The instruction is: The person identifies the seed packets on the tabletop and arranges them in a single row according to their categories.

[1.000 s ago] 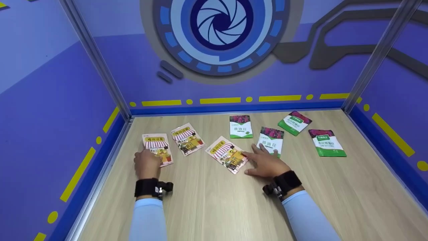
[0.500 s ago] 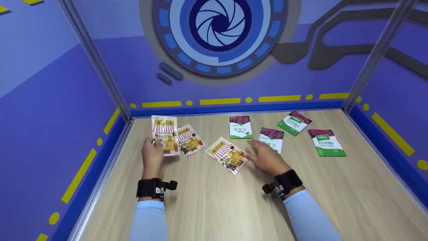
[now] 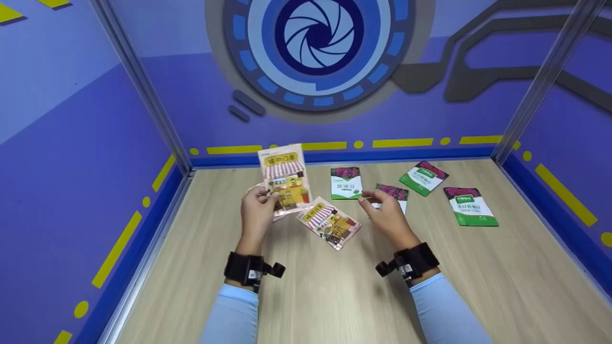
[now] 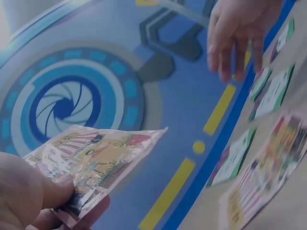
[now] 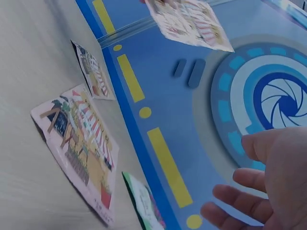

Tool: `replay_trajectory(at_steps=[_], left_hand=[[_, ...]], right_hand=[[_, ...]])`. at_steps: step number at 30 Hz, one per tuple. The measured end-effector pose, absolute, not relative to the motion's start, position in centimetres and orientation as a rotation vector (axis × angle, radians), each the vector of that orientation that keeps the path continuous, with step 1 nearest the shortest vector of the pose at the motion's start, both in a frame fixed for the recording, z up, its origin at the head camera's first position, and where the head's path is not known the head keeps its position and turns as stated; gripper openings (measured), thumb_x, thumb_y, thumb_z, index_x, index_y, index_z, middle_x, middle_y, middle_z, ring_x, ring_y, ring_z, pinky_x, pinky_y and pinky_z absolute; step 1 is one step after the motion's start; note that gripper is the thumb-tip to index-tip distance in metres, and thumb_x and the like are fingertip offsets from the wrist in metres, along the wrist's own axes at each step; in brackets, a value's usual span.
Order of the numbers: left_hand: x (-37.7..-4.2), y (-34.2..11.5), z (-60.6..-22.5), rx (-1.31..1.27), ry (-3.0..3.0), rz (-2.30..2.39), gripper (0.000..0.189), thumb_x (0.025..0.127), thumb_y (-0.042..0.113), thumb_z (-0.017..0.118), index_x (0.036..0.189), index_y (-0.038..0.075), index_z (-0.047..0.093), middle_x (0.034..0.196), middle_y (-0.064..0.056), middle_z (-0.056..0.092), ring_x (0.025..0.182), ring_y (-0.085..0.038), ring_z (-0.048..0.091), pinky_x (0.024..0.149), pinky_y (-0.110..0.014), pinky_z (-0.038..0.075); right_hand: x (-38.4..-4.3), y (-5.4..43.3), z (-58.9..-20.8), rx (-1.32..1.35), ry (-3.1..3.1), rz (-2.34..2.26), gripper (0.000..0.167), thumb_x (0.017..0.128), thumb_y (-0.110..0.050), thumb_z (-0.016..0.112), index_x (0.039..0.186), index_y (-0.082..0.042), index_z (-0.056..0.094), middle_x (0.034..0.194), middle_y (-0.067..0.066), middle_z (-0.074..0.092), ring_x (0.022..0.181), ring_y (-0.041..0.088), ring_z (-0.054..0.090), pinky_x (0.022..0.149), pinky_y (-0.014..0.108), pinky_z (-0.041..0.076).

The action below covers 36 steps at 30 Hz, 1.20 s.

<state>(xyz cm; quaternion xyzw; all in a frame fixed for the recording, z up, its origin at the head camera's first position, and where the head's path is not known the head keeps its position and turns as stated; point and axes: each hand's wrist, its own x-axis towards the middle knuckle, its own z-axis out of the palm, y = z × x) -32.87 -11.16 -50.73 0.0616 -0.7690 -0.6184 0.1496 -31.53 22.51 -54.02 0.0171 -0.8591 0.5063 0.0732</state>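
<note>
Pink packet [image 3: 286, 177], one: pinched in left hand [image 3: 257, 212], raised above the surface [image 3: 330, 296]. Right hand [image 3: 388, 217]: empty, fingers relaxed. Apparent step: carrying; next move likely called for controlled lowering.

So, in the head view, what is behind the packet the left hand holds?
Another pink packet on the table, only edges showing; its middle is covered. Higher up, the patterned wall.

This looks like a booth, with printed purple panels [image 3: 181, 100] joined by grey posts [image 3: 142, 86] around a wood-grain table [image 3: 325, 296] on three sides.
</note>
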Motion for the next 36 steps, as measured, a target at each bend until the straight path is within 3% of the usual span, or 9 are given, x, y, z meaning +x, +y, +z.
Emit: replay_trajectory(at_steps=[3,6,10,13,17,21,28,36], left_hand=[[-32.5,-9.1,-50.7,0.117,-2.176,-1.916,0.012,0.102,0.003,0.080,0.105,-0.004,0.071,0.098,-0.021,0.086,0.075,-0.010,0.076,0.063,-0.021,0.059],[-32.0,-7.1,-50.6,0.078,-2.173,-1.981,0.012,0.102,0.004,0.081,0.103,-0.001,0.071,0.097,-0.018,0.087,0.076,-0.011,0.077,0.066,-0.023,0.061],[-31.0,-5.2,-50.5,0.003,-2.205,-1.955,0.014,0.102,0.007,0.082,0.100,0.001,0.070,0.080,-0.005,0.080,0.067,-0.009,0.066,0.061,-0.023,0.051],[-30.5,-4.3,-50.4,-0.050,-2.224,-1.950,0.014,0.102,0.008,0.083,0.100,0.002,0.070,0.074,0.002,0.075,0.064,-0.008,0.061,0.058,-0.022,0.044],[-30.0,-3.5,-50.3,-0.078,-2.241,-1.980,0.014,0.102,0.007,0.083,0.102,0.001,0.071,0.082,-0.005,0.082,0.067,-0.009,0.067,0.060,-0.022,0.049],[-29.7,-3.2,-50.3,-0.093,-2.261,-1.984,0.015,0.101,0.008,0.083,0.102,0.001,0.070,0.086,-0.010,0.084,0.067,-0.009,0.067,0.061,-0.022,0.050],[-29.5,-3.1,-50.3,-0.131,-2.273,-1.990,0.015,0.100,0.008,0.084,0.103,0.001,0.070,0.087,-0.010,0.084,0.070,-0.008,0.070,0.064,-0.022,0.054],[-29.4,-3.3,-50.1,-0.208,-2.274,-2.033,0.019,0.102,0.009,0.083,0.112,-0.002,0.073,0.094,-0.014,0.086,0.075,-0.009,0.073,0.068,-0.023,0.058]], right_hand=[[-31.3,22.2,-53.5,0.115,-2.521,1.562,0.041,0.115,-0.028,0.068,0.146,-0.001,0.072,0.142,0.021,0.076,0.138,0.038,0.069,0.114,0.056,0.060],[-31.0,22.0,-53.0,0.160,-2.483,1.646,0.043,0.117,-0.029,0.065,0.150,-0.002,0.070,0.143,0.021,0.076,0.134,0.036,0.072,0.108,0.042,0.064],[-30.6,22.0,-52.4,0.249,-2.438,1.751,0.046,0.118,-0.032,0.064,0.154,-0.003,0.067,0.142,0.021,0.078,0.130,0.035,0.077,0.097,0.027,0.067],[-30.5,22.0,-52.1,0.301,-2.419,1.790,0.048,0.115,-0.031,0.070,0.154,-0.002,0.067,0.136,0.021,0.081,0.120,0.033,0.082,0.092,0.027,0.069],[-30.3,22.1,-51.5,0.311,-2.440,1.802,0.048,0.110,-0.027,0.079,0.150,-0.002,0.070,0.127,0.021,0.084,0.097,0.023,0.084,0.086,0.028,0.069],[-30.0,22.0,-51.1,0.316,-2.464,1.796,0.043,0.106,-0.019,0.081,0.142,0.003,0.074,0.117,0.021,0.087,0.084,0.012,0.080,0.081,0.027,0.068],[-30.0,21.9,-51.1,0.294,-2.441,1.819,0.027,0.102,-0.010,0.081,0.124,0.006,0.078,0.101,0.015,0.087,0.076,0.008,0.075,0.072,0.022,0.063],[-29.9,21.8,-51.1,0.276,-2.428,1.792,0.020,0.102,-0.009,0.080,0.118,0.004,0.081,0.098,0.013,0.087,0.079,0.010,0.076,0.073,0.023,0.063]])
